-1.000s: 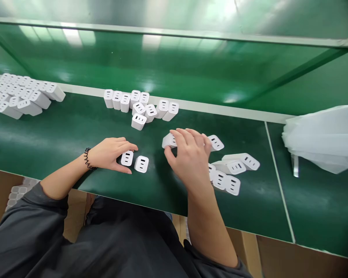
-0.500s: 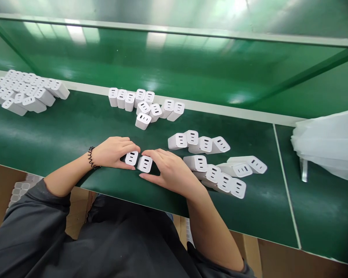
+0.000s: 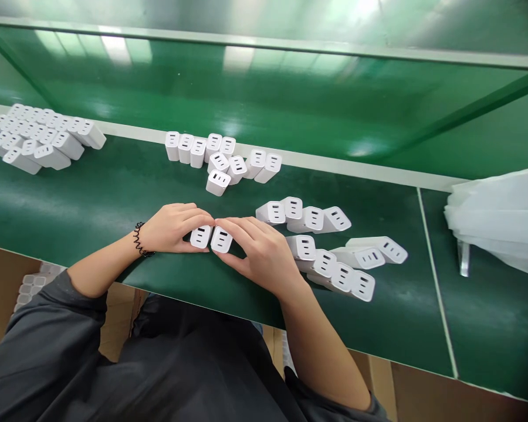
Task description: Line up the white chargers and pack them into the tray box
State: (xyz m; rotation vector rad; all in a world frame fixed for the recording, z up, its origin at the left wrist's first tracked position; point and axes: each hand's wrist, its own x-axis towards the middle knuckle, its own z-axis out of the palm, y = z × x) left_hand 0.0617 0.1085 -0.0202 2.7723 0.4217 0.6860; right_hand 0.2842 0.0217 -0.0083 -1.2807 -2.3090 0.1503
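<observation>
Two white USB chargers stand side by side near the front of the green table, ports facing up. My left hand (image 3: pixel 176 227) is closed around the left charger (image 3: pixel 200 237), thumb in front and fingers behind. Around the right charger (image 3: pixel 222 240) my right hand (image 3: pixel 261 249) is closed in the same manner. The two chargers nearly touch at their upper corners, and the fingertips of both hands meet there. Just right of my right hand lies a loose group of white chargers (image 3: pixel 323 263), some tilted over.
A packed cluster of chargers (image 3: pixel 48 138) stands at the far left. Several more chargers (image 3: pixel 198 151) are along the back ledge, and a short row (image 3: pixel 312 218) sits to their front right. White plastic sheeting (image 3: pixel 497 217) rests at the right, past a pale seam on the green table (image 3: pixel 405 316).
My right hand has moved slightly left and away from me with its charger, closing the gap to the left charger. My left hand has barely moved.
</observation>
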